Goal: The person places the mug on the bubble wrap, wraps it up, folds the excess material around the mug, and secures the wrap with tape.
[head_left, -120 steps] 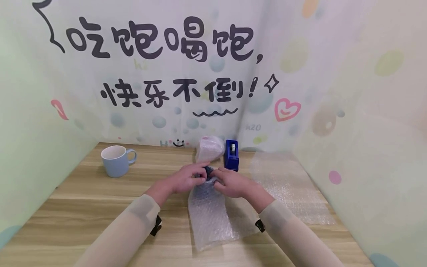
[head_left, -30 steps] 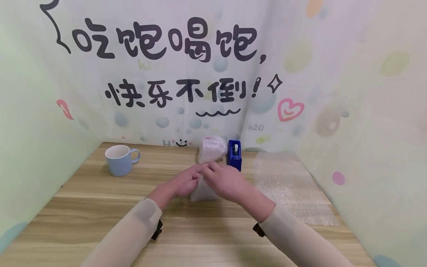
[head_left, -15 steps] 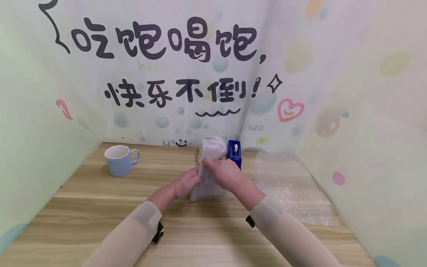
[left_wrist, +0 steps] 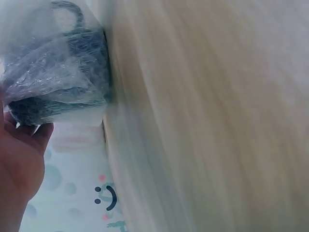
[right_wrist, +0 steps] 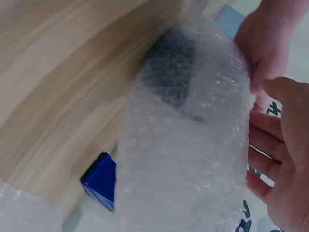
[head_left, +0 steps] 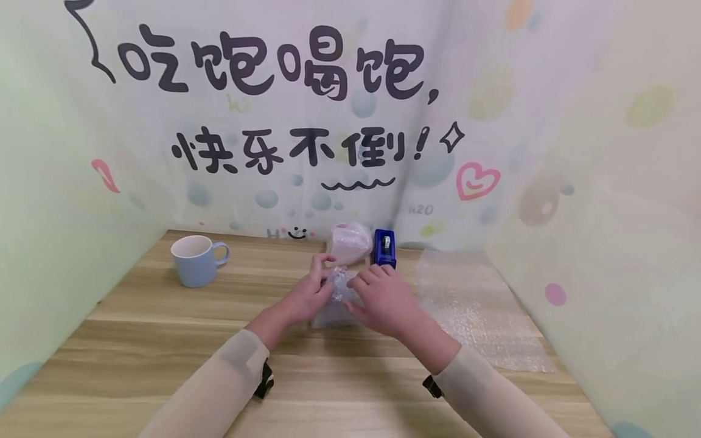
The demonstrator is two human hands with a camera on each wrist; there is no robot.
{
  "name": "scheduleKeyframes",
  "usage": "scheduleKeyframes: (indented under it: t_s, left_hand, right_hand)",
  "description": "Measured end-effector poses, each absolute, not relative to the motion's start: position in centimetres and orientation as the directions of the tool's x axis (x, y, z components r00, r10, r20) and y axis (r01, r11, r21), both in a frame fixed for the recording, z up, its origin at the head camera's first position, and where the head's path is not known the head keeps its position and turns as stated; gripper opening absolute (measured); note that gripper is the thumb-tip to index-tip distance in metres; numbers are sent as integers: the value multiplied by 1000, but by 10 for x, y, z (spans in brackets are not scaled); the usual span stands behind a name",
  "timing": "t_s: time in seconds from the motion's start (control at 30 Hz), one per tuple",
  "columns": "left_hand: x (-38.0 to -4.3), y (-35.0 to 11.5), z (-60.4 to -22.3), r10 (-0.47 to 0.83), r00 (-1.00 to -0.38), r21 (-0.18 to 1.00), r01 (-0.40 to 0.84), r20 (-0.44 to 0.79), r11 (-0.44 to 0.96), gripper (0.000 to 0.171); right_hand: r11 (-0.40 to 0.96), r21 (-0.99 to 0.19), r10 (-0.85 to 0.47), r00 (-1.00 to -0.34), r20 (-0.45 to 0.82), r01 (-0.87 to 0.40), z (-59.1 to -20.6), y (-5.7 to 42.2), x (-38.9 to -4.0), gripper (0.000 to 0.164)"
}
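Observation:
A dark mug in bubble wrap (head_left: 339, 285) stands between my hands at the middle of the table; its looped handle (left_wrist: 77, 14) shows through the plastic in the left wrist view. My left hand (head_left: 302, 297) holds the bundle's left side, fingers bent against it. Across from it, my right hand (head_left: 387, 299) has curled fingers and a thumb on the wrap's right side. In the right wrist view, a pale layer of bubble wrap (right_wrist: 178, 164) covers most of the bundle, with the right fingers (right_wrist: 265, 145) along its edge.
A second wrapped bundle (head_left: 349, 242) sits just behind, beside a blue tape dispenser (head_left: 385, 246). A light-blue mug (head_left: 196, 267) stands at the left. Flat bubble wrap (head_left: 482, 310) lies at the right, along the table's edge. A printed wall closes off the back.
The bubble wrap flap that lay toward me four seconds ago is drawn up around the mug. In the last half second, my right hand has shifted right and slightly toward me.

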State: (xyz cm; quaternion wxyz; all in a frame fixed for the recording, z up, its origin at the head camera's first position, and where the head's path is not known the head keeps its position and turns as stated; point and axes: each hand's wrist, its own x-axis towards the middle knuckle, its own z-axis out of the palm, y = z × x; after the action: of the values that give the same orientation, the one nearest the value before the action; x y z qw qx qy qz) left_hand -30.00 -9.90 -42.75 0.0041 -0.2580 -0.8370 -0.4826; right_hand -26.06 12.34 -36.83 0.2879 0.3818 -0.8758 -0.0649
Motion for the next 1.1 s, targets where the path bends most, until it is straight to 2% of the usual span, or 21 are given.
scheduleKeyframes:
  t_s: [0.13, 0.23, 0.33, 0.4, 0.47, 0.5, 0.73, 0.87, 1.0, 1.1]
  left_hand:
    - [-298, -99, -423, 398, -868, 777, 462, 297, 428, 50]
    - [-296, -99, -421, 361, -848, 666, 529, 388, 525, 44]
    - [-294, -101, -416, 390, -740, 435, 650, 548, 622, 24]
    - [-293, -101, -412, 453, -638, 253, 712, 622, 655, 10]
    - [-291, -102, -409, 523, -556, 116, 749, 646, 652, 3]
    - [-289, -103, -408, 550, -545, 85, 755, 632, 650, 5]
    - [-282, -110, -401, 636, -646, 136, 739, 421, 660, 31]
    - [-283, -111, -397, 647, -679, 166, 724, 348, 670, 33]
    - [-283, -112, -396, 647, -691, 204, 718, 323, 665, 29]
    - [-282, -112, -398, 644, -666, 171, 733, 376, 658, 31]
  right_hand:
    - [687, 325, -726, -626, 284, -650, -375, 126, -256, 48]
    - [682, 285, -731, -621, 282, -673, -380, 126, -258, 48]
    - [671, 258, -738, -593, 321, -695, -383, 126, -262, 44]
    - [663, 251, -742, -574, 345, -706, -385, 126, -264, 41]
    - [659, 235, -742, -568, 356, -714, -385, 126, -267, 39]
    - [657, 226, -742, -566, 358, -719, -386, 126, -268, 38]
    - [646, 164, -752, -586, 301, -745, -384, 122, -278, 28]
    - [637, 127, -763, -600, 241, -760, -379, 117, -284, 23]
    - [635, 102, -767, -609, 205, -766, -376, 115, -287, 19]
    - [633, 88, -768, -609, 200, -769, -376, 115, -288, 17]
